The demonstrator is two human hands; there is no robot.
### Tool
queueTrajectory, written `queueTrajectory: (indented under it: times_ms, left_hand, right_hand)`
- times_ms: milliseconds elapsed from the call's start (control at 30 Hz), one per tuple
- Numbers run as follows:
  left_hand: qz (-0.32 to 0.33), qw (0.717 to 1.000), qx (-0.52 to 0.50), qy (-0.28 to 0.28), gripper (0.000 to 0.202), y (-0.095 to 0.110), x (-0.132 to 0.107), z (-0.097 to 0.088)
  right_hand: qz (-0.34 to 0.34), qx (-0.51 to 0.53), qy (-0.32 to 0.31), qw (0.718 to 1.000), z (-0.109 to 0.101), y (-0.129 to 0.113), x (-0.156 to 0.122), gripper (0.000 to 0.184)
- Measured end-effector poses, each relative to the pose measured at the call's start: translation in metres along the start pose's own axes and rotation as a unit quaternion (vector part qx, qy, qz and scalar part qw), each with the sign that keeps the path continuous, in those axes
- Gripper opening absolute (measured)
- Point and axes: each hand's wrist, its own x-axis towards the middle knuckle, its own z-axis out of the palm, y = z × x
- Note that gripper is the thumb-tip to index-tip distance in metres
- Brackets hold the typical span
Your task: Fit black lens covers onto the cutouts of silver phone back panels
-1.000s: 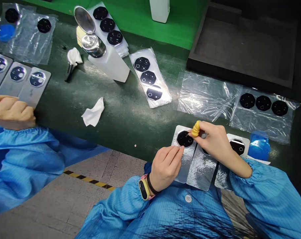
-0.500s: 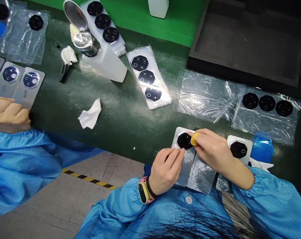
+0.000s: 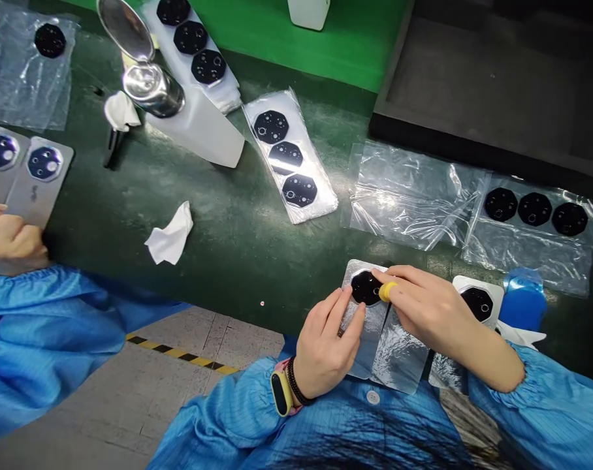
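Note:
Three silver back covers lie side by side at the table's near edge. My left hand [image 3: 326, 343] rests with fingers stretched flat on the leftmost silver cover [image 3: 358, 356]. My right hand [image 3: 433, 310] is closed, its fingertips pinched round a small yellow ridged piece [image 3: 385, 291]. The yellow piece presses against the right edge of the black octagonal lens piece [image 3: 363, 287] on that cover. My right hand hides the top of the middle cover [image 3: 399, 359]. The right cover's black lens piece [image 3: 479, 303] shows beside my wrist.
A blue film tab [image 3: 522, 307] lies right of the covers. Further back are clear bags [image 3: 409, 196], sheets carrying black lens pieces [image 3: 289, 156] [image 3: 531, 209], a white dispenser bottle [image 3: 198, 127], a crumpled wipe [image 3: 170, 235] and a dark tray [image 3: 497, 85]. A co-worker's hand [image 3: 10, 238] rests by more covers [image 3: 36, 176].
My right hand has lowered the yellow piece from above the cover onto the black lens piece. My left fingers have stretched out flatter on the cover. The view has drifted right.

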Motion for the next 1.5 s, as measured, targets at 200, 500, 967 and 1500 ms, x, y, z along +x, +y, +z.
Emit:
queueTrajectory:
  times_ms: [200,500,967,1500]
  left_hand:
    - [0.0,1.0,-0.001,-0.001,0.027,0.001,0.0,-0.002]
    - [-0.004,1.0,-0.01,-0.008,0.027,0.001,-0.003,-0.001]
    - [0.016,1.0,0.012,-0.002,0.028,0.0,-0.001,0.001]
    - [-0.012,0.997,0.06,0.053,0.031,-0.003,0.006,0.021]
  right_hand:
    - [-0.015,-0.024,-0.005,1.0,-0.001,0.0,-0.002,0.03]
    - [-0.02,-0.048,-0.016,0.999,0.0,-0.001,-0.006,0.031]
    - [-0.056,-0.106,-0.046,0.992,0.001,-0.01,-0.003,0.028]
    - [0.127,0.076,0.019,0.989,0.01,0.012,-0.013,0.022]
